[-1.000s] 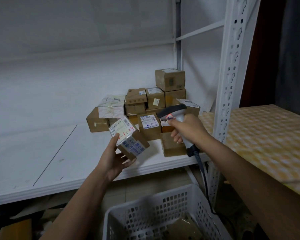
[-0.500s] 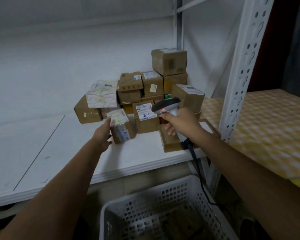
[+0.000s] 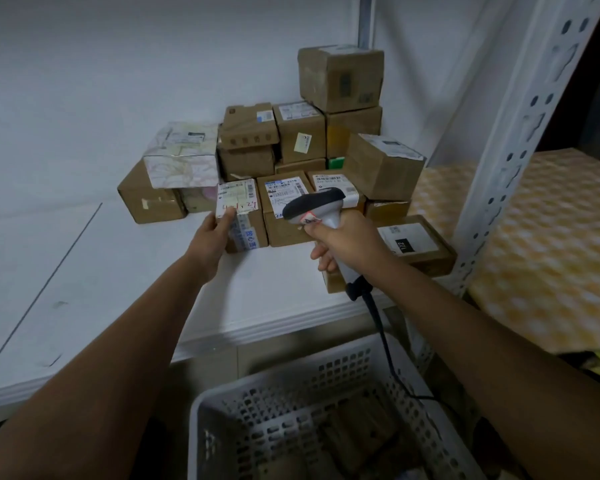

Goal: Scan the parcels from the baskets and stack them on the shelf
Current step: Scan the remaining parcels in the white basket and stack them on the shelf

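We had the left hand [image 3: 212, 233] gripping the parcel [image 3: 240, 216] on the shelf [image 3: 125, 271] – best nudged flush against its neighbour – right hand [image 3: 343, 244] clenched round the scanner [image 3: 314, 206].

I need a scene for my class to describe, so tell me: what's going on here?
A person is shelving parcels. The left hand holds a small labelled parcel that sits on the white shelf, beside the pile of cardboard boxes. The right hand grips a corded barcode scanner just in front of the pile. Below the shelf edge stands a white plastic basket with more parcels inside.
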